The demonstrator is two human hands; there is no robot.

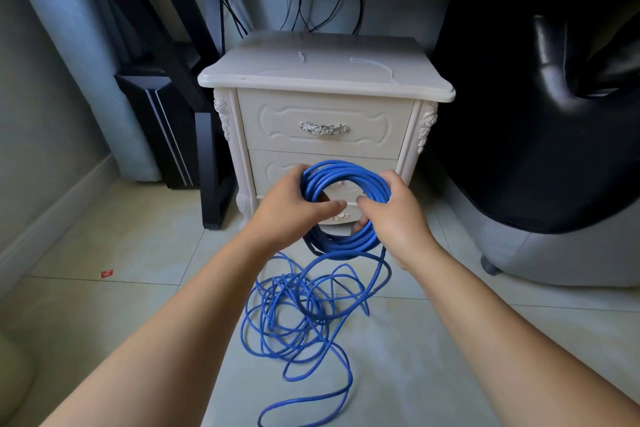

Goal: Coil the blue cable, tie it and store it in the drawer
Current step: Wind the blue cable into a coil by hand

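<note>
Holding the coiled part of the blue cable (346,173) upright before the white nightstand's (325,74) lower drawer (273,163), the left hand (287,215) grips the ring's left side, fingers curled behind the strands and thumb stretched across the opening, while the right hand (393,215) clasps the right side, fingers wrapped round the bundle. The uncoiled rest drops from the ring's bottom edge, between the two wrists, into a loose tangle on the tiled floor (138,253) — well below both grips — and the top drawer (277,121) is closed.
</note>
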